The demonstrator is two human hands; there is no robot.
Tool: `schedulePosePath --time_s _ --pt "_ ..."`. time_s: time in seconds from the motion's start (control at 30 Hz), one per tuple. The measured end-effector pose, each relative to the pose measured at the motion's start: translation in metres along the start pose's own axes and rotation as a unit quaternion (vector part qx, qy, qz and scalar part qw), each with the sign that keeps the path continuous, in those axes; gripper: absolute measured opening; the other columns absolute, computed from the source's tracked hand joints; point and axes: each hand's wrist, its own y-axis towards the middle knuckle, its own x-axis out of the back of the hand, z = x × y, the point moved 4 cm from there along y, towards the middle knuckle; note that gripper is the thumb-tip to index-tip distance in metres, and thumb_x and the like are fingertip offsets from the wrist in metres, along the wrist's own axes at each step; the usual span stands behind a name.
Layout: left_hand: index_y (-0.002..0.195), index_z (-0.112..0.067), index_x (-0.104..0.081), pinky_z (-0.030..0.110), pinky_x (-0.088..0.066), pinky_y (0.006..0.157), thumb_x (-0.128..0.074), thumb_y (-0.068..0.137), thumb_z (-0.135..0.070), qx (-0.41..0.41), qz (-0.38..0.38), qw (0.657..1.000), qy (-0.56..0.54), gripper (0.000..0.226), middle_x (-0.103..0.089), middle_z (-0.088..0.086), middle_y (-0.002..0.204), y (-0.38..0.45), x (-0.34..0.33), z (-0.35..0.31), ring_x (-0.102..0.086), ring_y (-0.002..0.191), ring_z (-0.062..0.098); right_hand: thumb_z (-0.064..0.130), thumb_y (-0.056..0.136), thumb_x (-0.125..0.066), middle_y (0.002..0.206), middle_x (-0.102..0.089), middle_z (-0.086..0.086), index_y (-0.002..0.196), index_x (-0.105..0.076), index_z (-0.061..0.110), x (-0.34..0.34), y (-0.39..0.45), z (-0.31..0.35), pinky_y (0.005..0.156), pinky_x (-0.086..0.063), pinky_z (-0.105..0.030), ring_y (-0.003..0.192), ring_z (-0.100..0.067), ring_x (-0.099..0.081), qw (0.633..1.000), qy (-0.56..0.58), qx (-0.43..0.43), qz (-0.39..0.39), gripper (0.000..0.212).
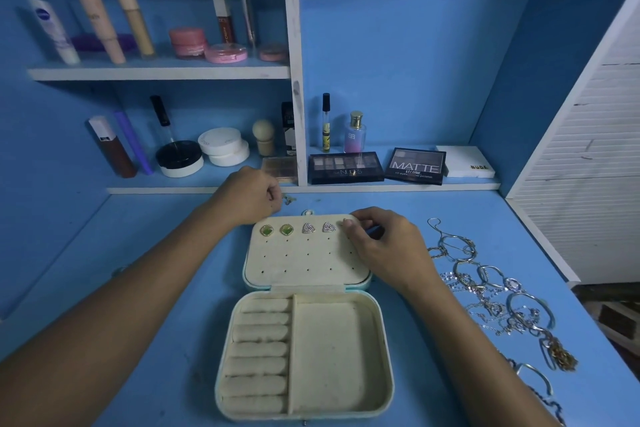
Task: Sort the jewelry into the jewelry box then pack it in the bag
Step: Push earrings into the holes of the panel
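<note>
Jewelry box (304,350) open; right hand (377,243) fingers pinch lid corner, maybe earring; left hand (249,198) curled, contents unclear.

Right of the white divider (294,80), palettes read "NUDES" (345,168) and "MATTE" (415,166); the white box (465,161) beyond says "NUDE"

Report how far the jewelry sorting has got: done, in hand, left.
Done: four earrings, two green and two silver triangular, sit in the top row of the open jewelry box lid panel. In hand: the right hand pinches at the next spot in that row, what it holds hidden; the left hand is curled behind the lid. Left: the pile of chains and bangles on the right; ring rolls and tray are empty; no bag in view.
</note>
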Motion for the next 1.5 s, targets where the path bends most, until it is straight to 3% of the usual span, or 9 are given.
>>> schedulePosePath --time_s 0.2,0.37,0.47,0.57,0.67,0.8,1.1,1.3,1.5 --pt "0.071 -0.021 -0.07 0.039 -0.061 0.066 -0.073 0.072 -0.019 0.081 0.003 0.992 -0.097 0.003 -0.071 -0.003 0.074 -0.006 0.009 0.006 -0.069 0.073 0.02 0.045 0.092 -0.065 0.086 -0.066 0.015 0.098 -0.072 0.03 0.0 -0.001 0.001 0.076 -0.051 -0.025 0.082 -0.004 -0.061 1.0 0.009 -0.001 -0.002 0.017" --pt "0.075 -0.017 -0.069 0.026 -0.049 0.061 -0.069 0.078 -0.019 0.102 -0.034 0.977 -0.186 0.004 -0.07 0.001 0.072 -0.014 0.021 0.003 -0.062 0.066 0.015 0.045 0.092 -0.066 0.086 -0.066 0.014 0.097 -0.072 0.03 0.001 -0.002 0.001 0.078 -0.052 -0.027 0.082 -0.005 -0.062 1.0 0.019 0.002 -0.011 0.016" --pt "0.078 -0.014 -0.063 0.027 -0.045 0.06 -0.059 0.087 -0.019 0.087 -0.024 0.973 -0.214 0.01 -0.07 0.007 0.079 -0.02 0.026 -0.004 -0.059 0.068 0.015 0.043 0.091 -0.068 0.085 -0.067 0.014 0.094 -0.073 0.029 0.002 -0.004 0.005 0.082 -0.053 -0.03 0.086 -0.006 -0.063 0.998 0.055 0.013 -0.027 0.015" --pt "0.076 -0.016 -0.061 0.027 -0.044 0.061 -0.055 0.088 -0.018 0.075 -0.034 0.962 -0.26 0.013 -0.065 -0.003 0.072 -0.026 0.031 -0.009 -0.055 0.065 0.012 0.042 0.09 -0.07 0.089 -0.066 0.016 0.093 -0.071 0.032 0.007 -0.008 0.01 0.085 -0.051 -0.03 0.094 -0.006 -0.06 0.995 0.079 0.035 -0.044 0.01" --pt "0.082 -0.016 -0.064 0.024 -0.044 0.059 -0.056 0.09 -0.011 0.067 -0.049 0.947 -0.311 0.013 -0.065 -0.009 0.066 -0.03 0.04 -0.012 -0.054 0.058 0.007 0.041 0.088 -0.072 0.091 -0.068 0.013 0.094 -0.071 0.034 0.013 -0.012 0.015 0.082 -0.053 -0.032 0.096 -0.006 -0.061 0.99 0.124 0.048 -0.046 0.009" --pt "0.081 -0.012 -0.066 0.02 -0.043 0.055 -0.056 0.091 0.001 0.049 -0.053 0.927 -0.369 0.019 -0.067 0.003 0.072 -0.037 0.058 -0.017 -0.056 0.062 0.009 0.038 0.087 -0.075 0.091 -0.072 0.011 0.1 -0.073 0.032 0.021 -0.017 0.024 0.073 -0.051 -0.023 0.087 -0.005 -0.064 0.985 0.161 0.059 -0.023 0.014" --pt "0.086 -0.007 -0.069 0.02 -0.051 0.062 -0.069 0.088 -0.003 0.016 0.005 0.932 -0.361 0.005 -0.071 0.005 0.071 -0.054 0.076 -0.031 -0.064 0.07 0.014 0.03 0.084 -0.079 0.08 -0.071 0.01 0.096 -0.071 0.033 0.039 -0.035 0.039 0.069 -0.052 -0.021 0.076 -0.01 -0.064 0.983 0.151 0.1 0.0 0.014" --pt "0.087 -0.008 -0.071 0.017 -0.052 0.064 -0.072 0.086 -0.007 -0.036 0.037 0.935 -0.351 0.001 -0.072 0.002 0.071 -0.07 0.085 -0.057 -0.064 0.067 0.006 0.026 0.081 -0.08 0.084 -0.071 0.007 0.096 -0.071 0.033 0.047 -0.062 0.043 0.069 -0.057 -0.022 0.081 -0.01 -0.068 0.973 0.187 0.136 0.006 0.018" --pt "0.082 -0.009 -0.071 0.017 -0.054 0.067 -0.073 0.082 -0.002 -0.058 0.071 0.936 -0.34 0.008 -0.073 0.006 0.073 -0.081 0.086 -0.077 -0.067 0.068 0.01 0.02 0.08 -0.08 0.088 -0.071 0.004 0.09 -0.071 0.021 0.05 -0.082 0.035 0.077 -0.059 -0.028 0.088 -0.021 -0.07 0.96 0.196 0.197 0.018 0.014"
